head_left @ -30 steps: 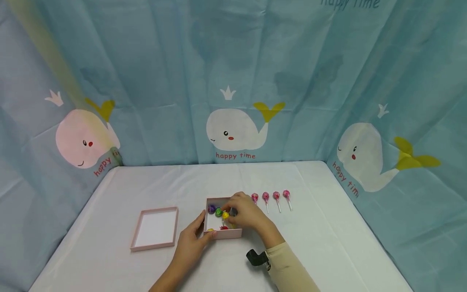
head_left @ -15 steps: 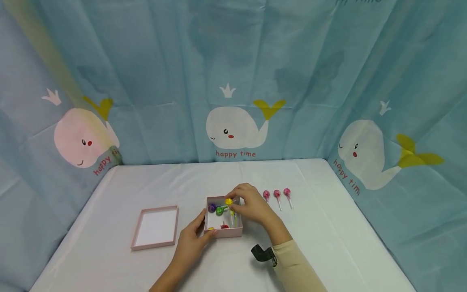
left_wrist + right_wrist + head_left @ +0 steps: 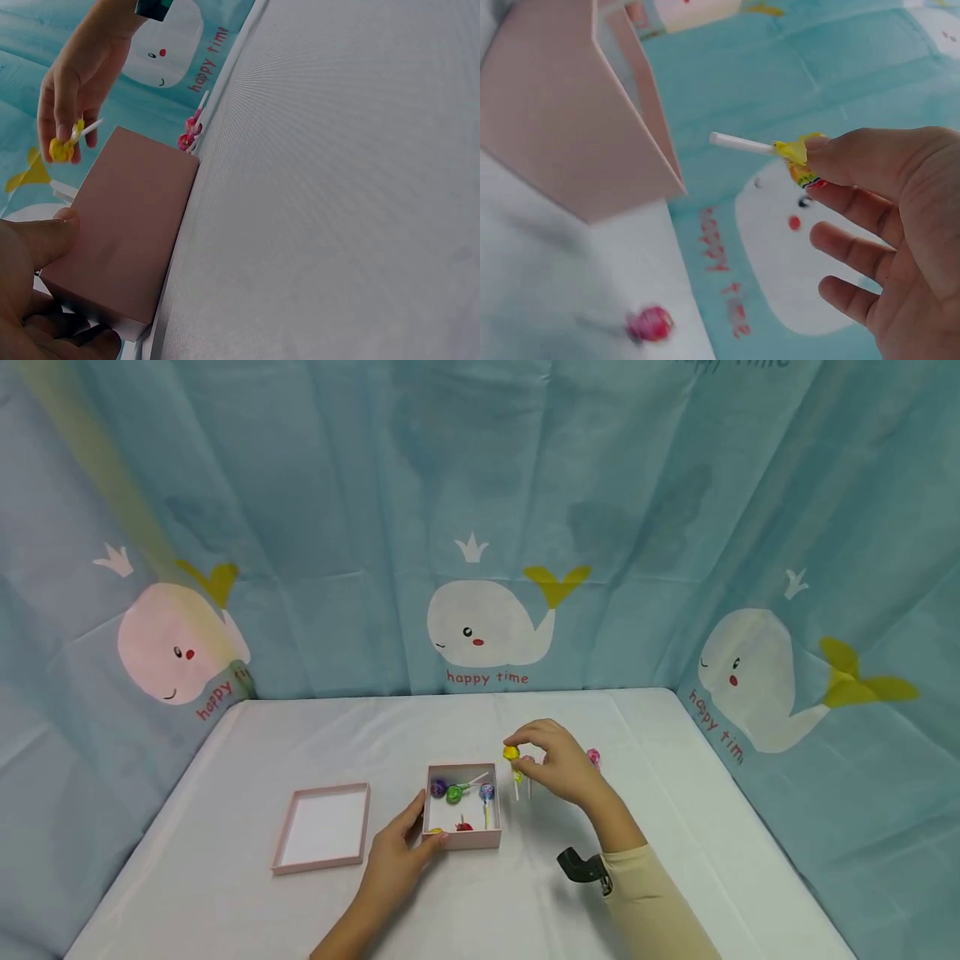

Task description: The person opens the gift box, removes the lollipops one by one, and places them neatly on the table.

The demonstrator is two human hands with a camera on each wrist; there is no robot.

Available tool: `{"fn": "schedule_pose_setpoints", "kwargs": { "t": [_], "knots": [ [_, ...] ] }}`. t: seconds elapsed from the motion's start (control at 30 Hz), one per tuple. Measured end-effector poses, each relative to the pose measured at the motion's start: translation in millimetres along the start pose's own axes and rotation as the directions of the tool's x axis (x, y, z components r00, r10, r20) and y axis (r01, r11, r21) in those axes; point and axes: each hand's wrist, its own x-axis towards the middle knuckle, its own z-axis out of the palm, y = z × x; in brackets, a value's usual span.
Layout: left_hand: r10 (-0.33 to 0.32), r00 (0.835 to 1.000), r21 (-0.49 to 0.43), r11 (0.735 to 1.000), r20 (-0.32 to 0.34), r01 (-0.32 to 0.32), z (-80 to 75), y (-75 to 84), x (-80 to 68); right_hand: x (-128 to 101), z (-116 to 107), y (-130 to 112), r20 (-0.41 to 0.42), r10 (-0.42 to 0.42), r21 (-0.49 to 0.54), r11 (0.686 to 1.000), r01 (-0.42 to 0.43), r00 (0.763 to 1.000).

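Apparently part done: lid (image 3: 322,828) off; yellow lollipop (image 3: 512,752) outside, pinched in fingers of right hand (image 3: 561,764); purple lollipop (image 3: 438,788), green lollipop (image 3: 454,794), blue lollipop (image 3: 487,792) still inside pink box (image 3: 476,841), gripped by left hand (image 3: 393,858).

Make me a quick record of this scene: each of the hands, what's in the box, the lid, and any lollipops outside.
Left hand: grips the near left corner of the pink box
Right hand: pinches a yellow lollipop, right of the box
In the box: purple lollipop, green lollipop, blue lollipop, red lollipop; something yellow, partly hidden
Lid: on the white table, left of the box
Pink lollipops: on the table, partly hidden; count unclear
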Motion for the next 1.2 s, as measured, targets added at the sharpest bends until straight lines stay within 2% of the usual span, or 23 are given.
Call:
{"fn": "schedule_pose_setpoints", "kwargs": {
  "t": [0.27, 0.6, 0.87, 1.2],
  "knots": [
    [0.008, 1.000, 0.001, 1.000, 0.011, -0.008, -3.4, -0.2, -1.4, -27.5, -35.2, 25.0, -0.070, 0.063, -0.013, 0.998, -0.064, 0.996],
    [0.018, 1.000, -0.004, 1.000, 0.013, -0.018, -1.7, -2.4, -0.5, -53.0, -74.0, 62.3, -0.099, 0.173, -0.001, 0.985, -0.174, 0.980],
    [0.013, 1.000, 0.000, 1.000, 0.004, -0.013, -2.4, 0.1, -2.5, -62.0, -81.8, 102.3, -0.065, 0.282, 0.026, 0.959, -0.281, 0.957],
    [0.017, 1.000, -0.009, 1.000, 0.011, -0.017, -1.5, -0.7, -2.1, -62.9, -82.2, 132.0, -0.046, 0.371, 0.037, 0.928, -0.370, 0.927]
  ]
}}
